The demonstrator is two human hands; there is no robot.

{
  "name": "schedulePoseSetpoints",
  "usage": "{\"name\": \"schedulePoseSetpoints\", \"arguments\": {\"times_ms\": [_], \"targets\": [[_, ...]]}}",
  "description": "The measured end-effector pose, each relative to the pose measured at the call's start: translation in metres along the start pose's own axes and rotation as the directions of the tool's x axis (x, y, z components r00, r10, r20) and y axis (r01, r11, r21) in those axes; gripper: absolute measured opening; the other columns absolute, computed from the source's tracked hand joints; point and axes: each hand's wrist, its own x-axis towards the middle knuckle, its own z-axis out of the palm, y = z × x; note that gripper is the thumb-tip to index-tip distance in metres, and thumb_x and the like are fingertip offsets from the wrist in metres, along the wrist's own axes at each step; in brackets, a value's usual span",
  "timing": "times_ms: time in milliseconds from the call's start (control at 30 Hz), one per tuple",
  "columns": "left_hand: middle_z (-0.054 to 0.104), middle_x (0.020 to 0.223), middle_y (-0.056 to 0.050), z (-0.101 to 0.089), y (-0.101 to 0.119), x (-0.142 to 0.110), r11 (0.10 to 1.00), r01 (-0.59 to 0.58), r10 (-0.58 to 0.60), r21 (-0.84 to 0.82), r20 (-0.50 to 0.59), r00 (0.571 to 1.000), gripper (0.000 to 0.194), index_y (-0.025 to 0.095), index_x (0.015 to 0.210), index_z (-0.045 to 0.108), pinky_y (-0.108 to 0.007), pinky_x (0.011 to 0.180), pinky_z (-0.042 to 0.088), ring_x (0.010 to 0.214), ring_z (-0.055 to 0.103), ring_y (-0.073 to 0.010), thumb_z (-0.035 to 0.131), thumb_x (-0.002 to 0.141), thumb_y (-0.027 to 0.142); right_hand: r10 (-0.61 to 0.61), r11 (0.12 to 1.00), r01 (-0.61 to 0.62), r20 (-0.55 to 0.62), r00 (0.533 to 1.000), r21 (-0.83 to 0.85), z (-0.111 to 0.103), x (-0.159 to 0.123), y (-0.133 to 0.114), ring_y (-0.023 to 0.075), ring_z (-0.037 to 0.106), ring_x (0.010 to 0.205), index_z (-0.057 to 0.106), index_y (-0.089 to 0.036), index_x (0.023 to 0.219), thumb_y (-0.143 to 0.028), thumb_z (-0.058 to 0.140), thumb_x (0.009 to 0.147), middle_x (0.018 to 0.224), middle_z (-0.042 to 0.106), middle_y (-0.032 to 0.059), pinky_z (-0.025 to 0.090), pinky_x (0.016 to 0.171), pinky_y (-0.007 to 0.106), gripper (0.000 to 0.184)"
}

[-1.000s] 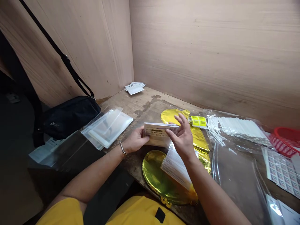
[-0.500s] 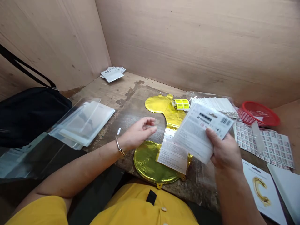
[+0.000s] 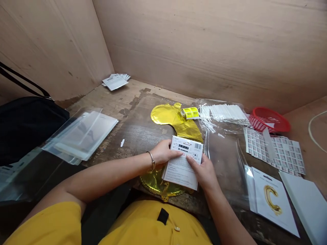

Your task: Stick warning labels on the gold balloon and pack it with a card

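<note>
In front of me, both hands grip a printed white packet [image 3: 180,175] with a barcode, a hang slot and small text on its face. My left hand [image 3: 164,152] is closed on its left edge with the thumb on top. My right hand [image 3: 205,172] clasps the right side, thumb on the face. Edges at the packet's left suggest more than one packet stacked. Beneath lies a flat gold foil balloon [image 3: 165,114], its middle hidden by the packet and hands. On its upper part rests a roll of yellow labels [image 3: 191,113].
White sticks [image 3: 227,112] lie in a clear bag beside a red basket [image 3: 270,119]. Sticker sheets [image 3: 278,149] and a card with a gold C [image 3: 274,200] are at right. Clear sleeves [image 3: 84,136] and a black bag [image 3: 30,126] lie left; more packets [image 3: 114,82] sit in the back corner.
My right hand has brought its packet left and down, onto where another packet lay on the balloon. My left hand, empty before, has moved right and closed on the packet's left edge.
</note>
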Motion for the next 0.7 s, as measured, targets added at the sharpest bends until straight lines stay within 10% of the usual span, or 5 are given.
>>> {"name": "schedulePoseSetpoints", "arguments": {"times_ms": [200, 333, 433, 500, 700], "targets": [[0.068, 0.104, -0.008, 0.002, -0.004, -0.014, 0.983, -0.179, 0.181, 0.027, -0.090, 0.979, 0.036, 0.014, 0.101, 0.060, -0.037, 0.090, 0.048, 0.099, 0.062, -0.0243, 0.072, 0.067, 0.012, -0.160, 0.960, 0.140, -0.061, 0.985, -0.244, 0.009, -0.015, -0.012, 0.0290, 0.066, 0.095, 0.063, -0.017, 0.105, -0.053, 0.068, 0.071, 0.106, 0.070, 0.0130, 0.053, 0.083, 0.045, 0.050], [0.065, 0.098, -0.004, -0.001, 0.002, -0.034, 0.931, -0.353, 0.353, -0.093, -0.010, 0.936, 0.027, 0.016, 0.100, 0.056, -0.031, 0.086, 0.048, 0.094, 0.061, -0.0184, 0.067, 0.076, 0.018, -0.362, 0.906, 0.283, -0.230, 0.903, -0.316, 0.000, -0.021, -0.025, 0.0303, 0.054, 0.117, 0.047, -0.020, 0.133, -0.050, 0.077, 0.063, 0.137, 0.051, 0.0152, 0.044, 0.100, 0.050, 0.082], [0.062, 0.091, -0.002, -0.004, 0.001, -0.045, 0.897, -0.435, 0.441, -0.072, 0.105, 0.891, 0.018, 0.016, 0.090, 0.055, -0.028, 0.083, 0.047, 0.089, 0.059, -0.0159, 0.067, 0.078, 0.019, -0.227, 0.974, 0.227, 0.127, 0.966, 0.020, -0.009, -0.025, -0.021, 0.0299, 0.058, 0.116, 0.045, -0.022, 0.137, -0.048, 0.079, 0.063, 0.133, 0.057, 0.0131, 0.048, 0.098, 0.047, 0.086], [0.063, 0.097, -0.003, -0.005, -0.007, -0.045, 0.900, -0.427, 0.436, -0.086, 0.163, 0.885, 0.026, 0.017, 0.099, 0.055, -0.029, 0.085, 0.048, 0.092, 0.060, -0.0169, 0.069, 0.078, 0.020, -0.143, 0.988, 0.108, 0.382, 0.913, 0.112, -0.008, -0.028, -0.013, 0.0293, 0.064, 0.106, 0.059, -0.021, 0.123, -0.046, 0.077, 0.068, 0.120, 0.066, 0.0119, 0.052, 0.093, 0.047, 0.063], [0.063, 0.118, -0.012, -0.008, -0.020, -0.040, 0.945, -0.328, 0.323, 0.010, 0.142, 0.936, 0.055, 0.016, 0.124, 0.047, -0.046, 0.100, 0.046, 0.111, 0.059, -0.0265, 0.071, 0.077, 0.031, -0.225, 0.973, 0.228, 0.277, 0.934, 0.020, 0.010, -0.045, -0.010, 0.0249, 0.067, 0.101, 0.067, -0.020, 0.110, -0.039, 0.067, 0.080, 0.109, 0.072, 0.0089, 0.055, 0.090, 0.043, 0.036]]}}
